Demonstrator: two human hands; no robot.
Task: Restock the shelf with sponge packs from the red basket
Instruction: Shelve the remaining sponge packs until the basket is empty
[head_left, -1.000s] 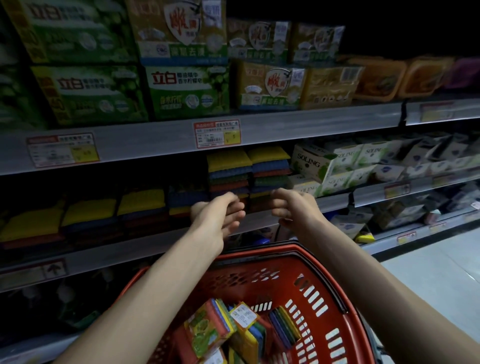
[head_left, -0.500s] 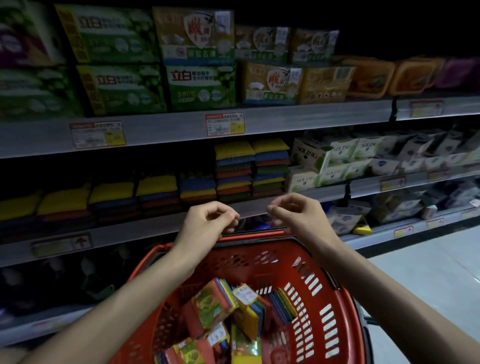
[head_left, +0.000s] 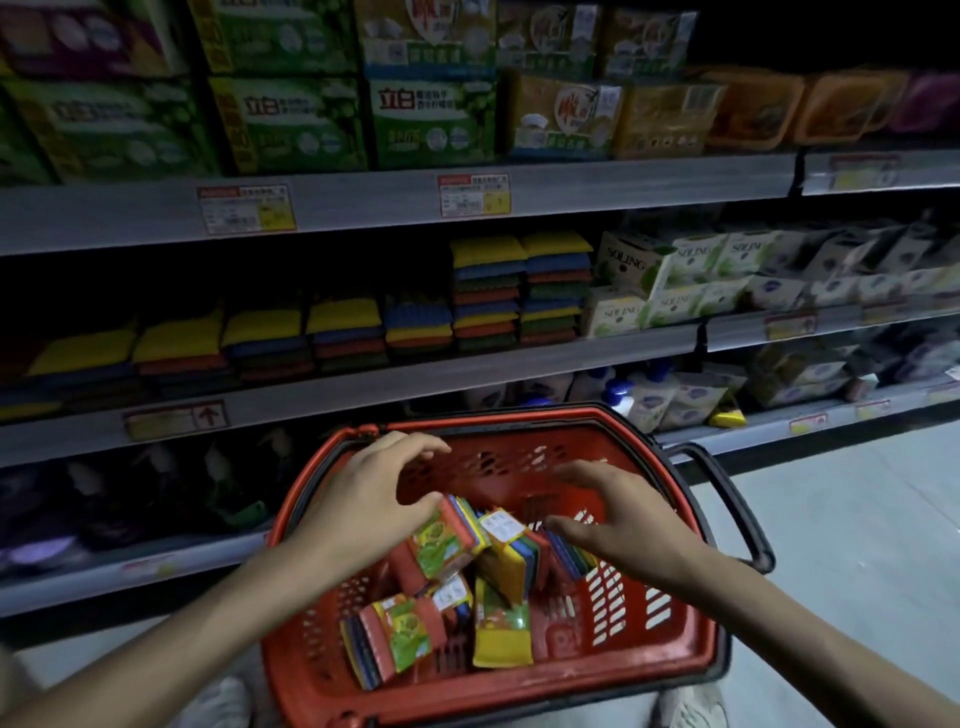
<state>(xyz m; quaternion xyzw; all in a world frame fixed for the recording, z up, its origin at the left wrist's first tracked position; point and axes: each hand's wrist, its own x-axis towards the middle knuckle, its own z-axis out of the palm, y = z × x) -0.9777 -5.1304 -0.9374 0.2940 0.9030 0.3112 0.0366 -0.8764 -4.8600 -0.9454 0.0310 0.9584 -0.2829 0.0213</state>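
Left hand (head_left: 374, 499) and right hand (head_left: 618, 525), spread empty, above sponge packs (head_left: 448, 545) leaning on end.

Multicoloured sponge packs (head_left: 511, 551) lie jumbled in the red basket (head_left: 519, 693), just before the partly stocked shelf (head_left: 467, 375).

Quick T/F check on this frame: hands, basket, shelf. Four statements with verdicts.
1. The left hand and right hand are both over the red basket. True.
2. The basket is empty. False: several sponge packs lie in it.
3. Sponge stacks sit left of the white boxes on the shelf. True.
4. The left hand grips a pack. False: it is open, above the packs.
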